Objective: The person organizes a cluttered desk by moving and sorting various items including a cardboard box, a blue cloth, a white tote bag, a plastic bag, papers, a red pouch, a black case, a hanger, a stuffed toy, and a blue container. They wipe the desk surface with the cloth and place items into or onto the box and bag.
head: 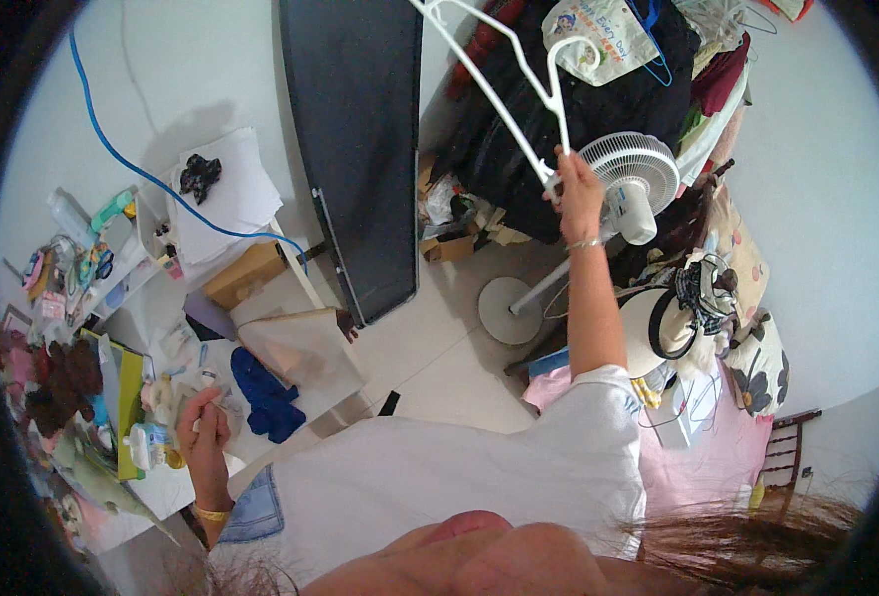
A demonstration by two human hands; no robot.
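Note:
Raised out ahead, my right hand [579, 190] grips a white plastic clothes hanger [510, 127] near one corner. The hanger is bare, its hook [575, 45] turned to the right and its far end cut off by the top of the picture. Behind that hand stands a white pedestal fan [633, 190]. My left hand [205, 439] is low at the left, over or beside the cluttered white desk [261, 439]. Its fingers are loosely bent, with nothing visible in them. A dark blue cloth [264, 395] lies on the desk to its right.
A tall black panel [357, 149] leans against the wall. Dark clothes [484, 141] hang beyond the fan, near a printed bag [596, 37]. The fan's round base [510, 311] stands on the tiled floor. A blue cable [141, 175] crosses above the desk. At right is a bed with pink bedding [696, 477].

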